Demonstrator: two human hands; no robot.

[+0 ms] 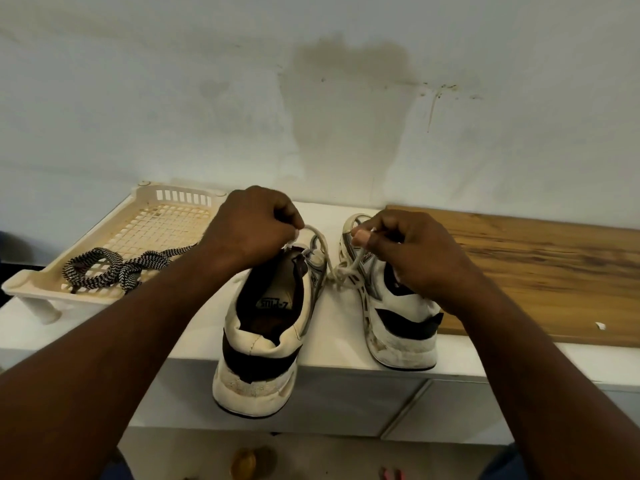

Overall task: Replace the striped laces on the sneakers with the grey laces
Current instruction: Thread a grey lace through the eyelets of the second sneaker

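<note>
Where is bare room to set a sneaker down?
Wooden board beside the right sneaker: nearly bare. Tray rear half, behind the striped laces: free. Crowded between it and the left sneaker: left hand and right hand pinch grey lace.

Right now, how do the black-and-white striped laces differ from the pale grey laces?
The black-and-white striped laces lie untouched in the cream plastic basket; the pale grey laces are pinched by left hand and right hand. Striped laces look wide, patterned; grey laces thin, plain.
</note>
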